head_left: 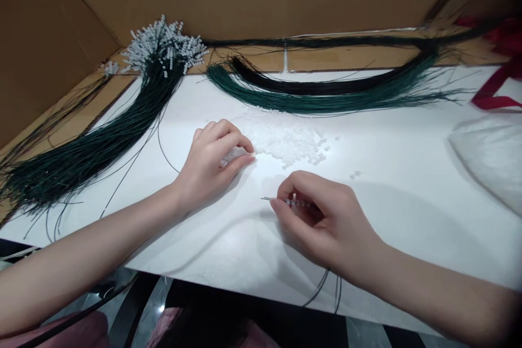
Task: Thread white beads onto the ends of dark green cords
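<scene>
On the white worktop [408,201], right of a bundle of dark green wires tipped with white beads [101,141], the left hand [207,166] rests, its fingers [244,145] curled nearly together at the left edge of a loose pile of small white plastic beads [285,138]; whether they grip a bead cannot be told. Nearer and to the right, the right hand [326,223] pinches a thin dark wire strung with white beads [294,203] between thumb and fingers, its tip pointing left.
</scene>
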Tool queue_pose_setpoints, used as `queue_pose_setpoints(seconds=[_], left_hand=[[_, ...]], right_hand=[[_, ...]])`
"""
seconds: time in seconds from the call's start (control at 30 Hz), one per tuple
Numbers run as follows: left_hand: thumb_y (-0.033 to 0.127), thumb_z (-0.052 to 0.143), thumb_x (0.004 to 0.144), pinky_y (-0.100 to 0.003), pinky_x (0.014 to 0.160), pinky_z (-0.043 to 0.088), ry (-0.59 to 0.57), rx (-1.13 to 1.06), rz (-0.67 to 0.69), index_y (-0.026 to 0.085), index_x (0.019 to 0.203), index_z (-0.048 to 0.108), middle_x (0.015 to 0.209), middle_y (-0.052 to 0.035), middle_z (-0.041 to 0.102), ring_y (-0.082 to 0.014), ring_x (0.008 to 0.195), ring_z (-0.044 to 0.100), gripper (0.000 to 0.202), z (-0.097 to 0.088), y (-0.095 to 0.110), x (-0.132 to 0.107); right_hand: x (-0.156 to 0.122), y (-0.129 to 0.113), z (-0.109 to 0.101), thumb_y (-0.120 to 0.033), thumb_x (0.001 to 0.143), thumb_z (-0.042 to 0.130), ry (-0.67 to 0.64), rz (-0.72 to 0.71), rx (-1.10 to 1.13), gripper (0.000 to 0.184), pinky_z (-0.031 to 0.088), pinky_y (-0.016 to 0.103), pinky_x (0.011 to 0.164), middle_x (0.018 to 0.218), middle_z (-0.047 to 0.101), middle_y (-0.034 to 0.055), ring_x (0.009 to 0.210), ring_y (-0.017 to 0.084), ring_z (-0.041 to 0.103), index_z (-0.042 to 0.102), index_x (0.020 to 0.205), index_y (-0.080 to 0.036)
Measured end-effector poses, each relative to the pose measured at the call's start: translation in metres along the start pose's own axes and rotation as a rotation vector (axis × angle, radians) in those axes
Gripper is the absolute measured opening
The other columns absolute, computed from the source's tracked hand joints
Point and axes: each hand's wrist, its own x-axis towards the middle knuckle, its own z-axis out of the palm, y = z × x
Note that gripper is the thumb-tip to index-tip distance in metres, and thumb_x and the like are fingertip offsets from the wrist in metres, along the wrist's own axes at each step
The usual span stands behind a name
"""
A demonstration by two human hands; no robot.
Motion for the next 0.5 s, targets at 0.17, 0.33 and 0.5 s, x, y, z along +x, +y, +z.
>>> queue_pose_setpoints(seconds=[0.17,0.33,0.5], left_hand=[[0.021,0.063,0.088,-0.035,0.08,0.039,-0.038,-0.007,-0.02,0.018,0.092,0.067,0.09,-0.0036,0.056,-0.0191,0.087,0.055,0.006,0.0008,-0.0005,0.0011],[0.018,0.059,0.091,-0.036,0.08,0.036,-0.034,0.037,-0.006,0.018,0.088,0.065,0.087,-0.0031,0.057,-0.0182,0.083,0.055,0.006,-0.0001,0.0002,0.0017],[0.019,0.061,0.09,-0.032,0.077,0.044,0.078,-0.213,0.003,0.018,0.087,0.061,0.083,-0.0023,0.064,-0.0167,0.079,0.059,0.003,-0.0064,0.0076,-0.0042]], right_hand=[[-0.0014,0.0,-0.0007,-0.013,0.085,0.056,-0.001,-0.001,0.0,0.014,0.029,0.022,0.045,0.058,0.039,-0.0064,0.047,0.006,0.033,0.051,0.073,-0.018],[-0.0018,-0.0004,-0.0011,-0.013,0.085,0.056,-0.001,0.002,-0.004,0.014,0.029,0.022,0.045,0.056,0.039,-0.0066,0.047,0.007,0.034,0.052,0.073,-0.018],[0.0006,-0.0006,-0.0015,-0.014,0.086,0.056,0.008,0.023,0.025,0.014,0.029,0.022,0.046,0.057,0.039,-0.0065,0.048,0.006,0.034,0.052,0.072,-0.018]])
